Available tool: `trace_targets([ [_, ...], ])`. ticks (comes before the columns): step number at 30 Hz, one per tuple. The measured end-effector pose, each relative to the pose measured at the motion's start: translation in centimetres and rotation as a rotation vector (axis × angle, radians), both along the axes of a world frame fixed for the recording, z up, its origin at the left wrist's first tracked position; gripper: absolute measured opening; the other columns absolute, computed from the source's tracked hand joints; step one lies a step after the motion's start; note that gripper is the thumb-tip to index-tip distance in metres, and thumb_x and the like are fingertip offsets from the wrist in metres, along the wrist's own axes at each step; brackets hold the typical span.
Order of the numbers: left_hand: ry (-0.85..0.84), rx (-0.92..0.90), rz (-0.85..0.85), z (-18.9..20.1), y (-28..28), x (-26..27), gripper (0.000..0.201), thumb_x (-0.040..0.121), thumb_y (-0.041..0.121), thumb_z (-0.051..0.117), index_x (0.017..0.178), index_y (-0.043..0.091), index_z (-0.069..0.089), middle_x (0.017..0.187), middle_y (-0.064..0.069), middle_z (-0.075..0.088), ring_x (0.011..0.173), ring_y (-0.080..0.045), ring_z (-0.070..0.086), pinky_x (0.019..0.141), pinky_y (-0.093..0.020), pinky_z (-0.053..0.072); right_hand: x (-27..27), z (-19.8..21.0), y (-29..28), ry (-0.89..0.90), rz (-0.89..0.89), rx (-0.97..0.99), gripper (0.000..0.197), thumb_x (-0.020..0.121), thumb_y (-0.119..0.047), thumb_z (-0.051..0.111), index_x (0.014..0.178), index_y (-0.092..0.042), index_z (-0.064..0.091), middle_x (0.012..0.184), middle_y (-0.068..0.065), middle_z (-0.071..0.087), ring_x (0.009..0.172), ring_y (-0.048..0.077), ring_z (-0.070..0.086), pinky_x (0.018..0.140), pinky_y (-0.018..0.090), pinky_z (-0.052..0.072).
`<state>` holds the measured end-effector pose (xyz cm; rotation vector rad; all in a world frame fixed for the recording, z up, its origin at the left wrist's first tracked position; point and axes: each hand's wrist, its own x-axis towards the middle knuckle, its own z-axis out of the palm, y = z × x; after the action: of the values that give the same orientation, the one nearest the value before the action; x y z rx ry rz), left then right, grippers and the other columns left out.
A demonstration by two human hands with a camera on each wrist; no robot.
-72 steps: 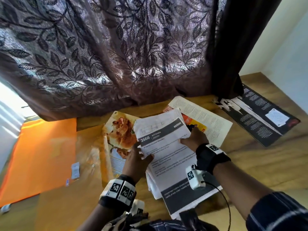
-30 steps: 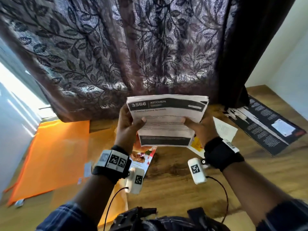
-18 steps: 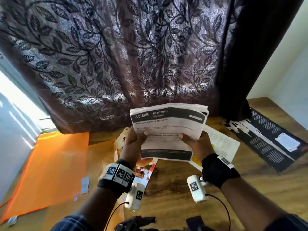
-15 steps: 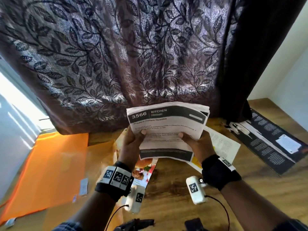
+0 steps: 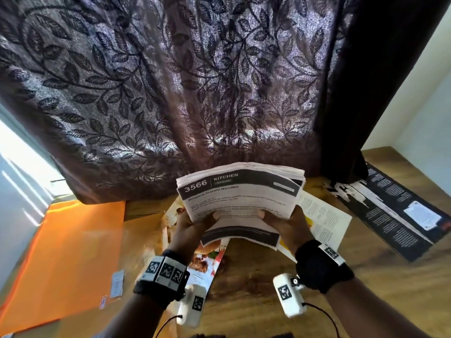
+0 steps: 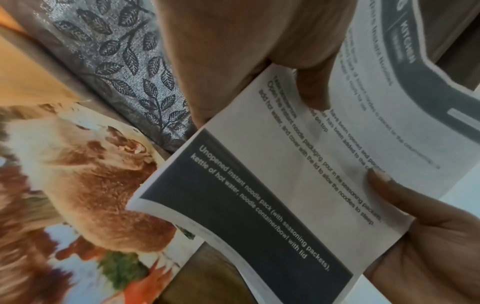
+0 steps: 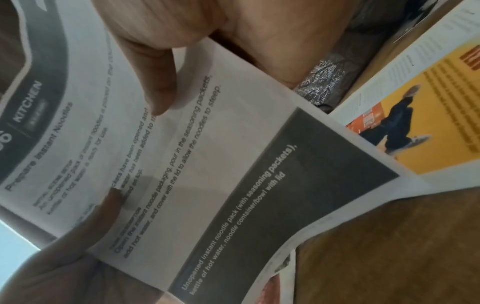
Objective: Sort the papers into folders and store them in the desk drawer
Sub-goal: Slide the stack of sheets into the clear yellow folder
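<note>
Papers stack (image 5: 240, 198) is pinched at its mid-height by both hands: left hand (image 5: 189, 226) on the left edge, right hand (image 5: 285, 225) on the right, each with its thumb on the front sheet and fingers curled behind. Stack is held up off the desk (image 5: 244, 289), tilted back, header "3566 KITCHEN" at top; its lower end droops toward the person. Long axis runs away from the wrists, toward the curtain (image 5: 170, 81).

Key relation: the orange folder (image 5: 63, 252) lies flat on the desk, well to the left of the stack, so the left hand is nearer. I judge the move to be a leftward carry, then a slide in.

Under and beside the stack: food-photo magazine (image 5: 206, 262) below the left hand, yellow-and-white brochure (image 5: 324, 220) below the right, black leaflet (image 5: 400, 215) far right. Nothing stands upright between stack and folder. Drawer not in view. The loose bottom edge could snag on the magazine.
</note>
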<state>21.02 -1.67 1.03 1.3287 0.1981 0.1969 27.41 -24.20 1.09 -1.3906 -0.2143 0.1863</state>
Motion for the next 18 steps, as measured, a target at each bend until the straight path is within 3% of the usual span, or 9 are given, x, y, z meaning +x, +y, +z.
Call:
trace_targets([
  [3,-0.023,0.061,-0.044,-0.7,0.2,-0.1,0.032,0.075,-0.006,0.075,0.103,0.007,0.065,0.102,-0.011,0.075,0.097,-0.03,0.072,0.079,-0.041,0.061,-0.2,-0.9,-0.5,-0.029,0.005,-0.006,0.036,0.079,0.006,0.073,0.108,-0.015,0.069,0.102,0.001,0.077,0.098,0.016,0.072,0.08,0.026,0.058],
  [5,-0.018,0.091,-0.083,-1.4,0.2,-0.2,0.044,0.07,0.007,0.083,0.109,0.004,0.063,0.107,-0.014,0.074,0.102,-0.033,0.07,0.082,-0.045,0.06,-0.3,-1.9,-0.6,-0.039,0.037,-0.055,0.04,0.079,0.008,0.072,0.109,-0.018,0.067,0.103,-0.001,0.077,0.099,0.015,0.072,0.08,0.026,0.057],
  [7,-0.02,0.117,-0.088,-1.8,0.1,-0.2,0.05,0.069,0.018,0.082,0.113,0.004,0.062,0.11,-0.014,0.073,0.104,-0.032,0.069,0.086,-0.047,0.059,-0.5,-2.3,-0.6,-0.015,0.031,-0.081,0.039,0.08,0.007,0.072,0.108,-0.02,0.067,0.103,-0.001,0.077,0.099,0.016,0.072,0.081,0.031,0.058],
  [10,-0.047,0.11,-0.105,-1.5,-0.2,0.0,0.041,0.078,0.007,0.08,0.115,0.008,0.062,0.112,-0.012,0.072,0.106,-0.03,0.069,0.086,-0.042,0.059,-0.3,-1.8,-0.9,0.015,-0.001,-0.046,0.032,0.081,0.007,0.071,0.102,-0.018,0.07,0.095,-0.001,0.078,0.092,0.015,0.074,0.075,0.027,0.059],
  [13,-0.055,0.11,-0.142,-1.1,-0.3,0.1,0.045,0.076,0.003,0.079,0.117,0.003,0.06,0.112,-0.011,0.073,0.105,-0.03,0.07,0.084,-0.039,0.059,-0.2,-1.4,-1.3,-0.009,0.04,-0.047,0.03,0.079,0.006,0.072,0.103,-0.013,0.071,0.099,0.006,0.077,0.095,0.024,0.073,0.077,0.032,0.06],
  [16,-0.03,0.081,-0.121,0.2,-0.1,-0.2,0.047,0.069,0.021,0.085,0.11,0.008,0.067,0.109,-0.013,0.074,0.101,-0.032,0.071,0.084,-0.049,0.059,0.1,-0.8,-1.7,-0.02,0.041,-0.036,0.03,0.076,0.001,0.078,0.1,-0.017,0.073,0.097,0.005,0.078,0.093,0.022,0.074,0.073,0.028,0.058],
  [18,-0.078,0.065,-0.111,1.8,0.2,0.1,0.038,0.064,0.027,0.085,0.1,0.019,0.074,0.105,-0.011,0.075,0.097,-0.03,0.072,0.08,-0.043,0.06,0.6,0.0,-2.0,-0.057,0.04,-0.024,0.027,0.073,-0.004,0.081,0.092,-0.023,0.078,0.095,0.005,0.078,0.092,0.02,0.074,0.073,0.027,0.058],
])
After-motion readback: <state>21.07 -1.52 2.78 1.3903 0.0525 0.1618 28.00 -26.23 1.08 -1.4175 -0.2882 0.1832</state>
